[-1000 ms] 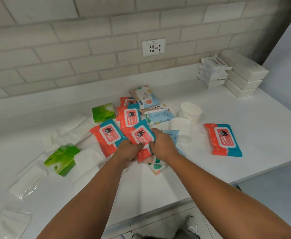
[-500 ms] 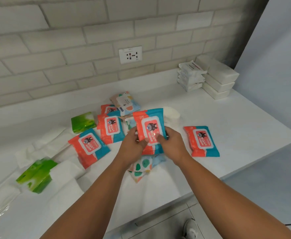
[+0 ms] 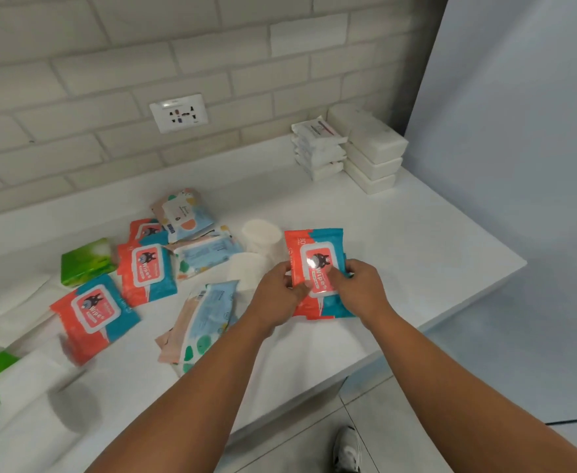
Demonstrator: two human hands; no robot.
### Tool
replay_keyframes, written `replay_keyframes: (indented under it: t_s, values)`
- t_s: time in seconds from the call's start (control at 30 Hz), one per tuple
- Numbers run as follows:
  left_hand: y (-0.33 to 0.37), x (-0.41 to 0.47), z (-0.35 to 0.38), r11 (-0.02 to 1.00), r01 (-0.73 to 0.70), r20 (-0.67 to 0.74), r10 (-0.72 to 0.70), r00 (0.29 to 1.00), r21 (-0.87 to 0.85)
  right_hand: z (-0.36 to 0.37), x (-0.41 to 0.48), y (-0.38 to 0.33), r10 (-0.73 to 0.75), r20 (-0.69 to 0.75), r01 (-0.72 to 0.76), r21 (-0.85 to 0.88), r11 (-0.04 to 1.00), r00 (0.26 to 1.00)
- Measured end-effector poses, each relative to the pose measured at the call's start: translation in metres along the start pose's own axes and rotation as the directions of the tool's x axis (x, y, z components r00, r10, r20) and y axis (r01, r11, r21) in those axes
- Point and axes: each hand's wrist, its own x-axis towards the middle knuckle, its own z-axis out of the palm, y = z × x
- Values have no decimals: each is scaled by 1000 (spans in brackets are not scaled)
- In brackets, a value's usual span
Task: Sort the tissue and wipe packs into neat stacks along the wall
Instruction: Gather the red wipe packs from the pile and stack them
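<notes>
The red-and-teal plastic wipes pack [image 3: 316,257] with the white-framed label has left the heap at the middle of the white countertop [image 3: 417,250], where both hands gripped it a second ago. The left hand [image 3: 277,295] and right hand [image 3: 362,288] have carried it toward the countertop's right edge. They now hold it over the matching red-and-teal pack [image 3: 324,310] that lay alone there, covering most of it. The pale blue-and-peach pack with green dots [image 3: 208,315], half buried before, is uncovered.

You see a white power socket [image 3: 179,113] | white tabletop [image 3: 417,240] below it | your shoe [image 3: 348,445] on grey floor tiles [image 3: 399,421]
</notes>
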Motion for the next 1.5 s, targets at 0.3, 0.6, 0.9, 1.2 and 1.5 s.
replay_keyframes:
  t_s: [0.3, 0.6, 0.9, 1.2, 1.5]
  values:
    - [-2, 27, 43, 959, 158, -36, -154, 987, 233, -21, 34, 37, 84, 152, -59, -162, 985, 985]
    - [2, 44, 64, 952, 230, -180, -194, 964, 201, -20, 58, 49, 44, 125, -8, -270, 963, 991]
    - [11, 64, 86, 938, 268, -254, -211, 944, 221, -34, 80, 44, 82, 113, -45, -304, 952, 990]
    - [11, 61, 86, 943, 257, -274, -195, 942, 211, -39, 77, 37, 37, 76, -16, -260, 965, 996]
    - [13, 15, 19, 952, -12, -482, 166, 860, 305, -4, 35, -17, -415, -20, 402, -215, 890, 909]
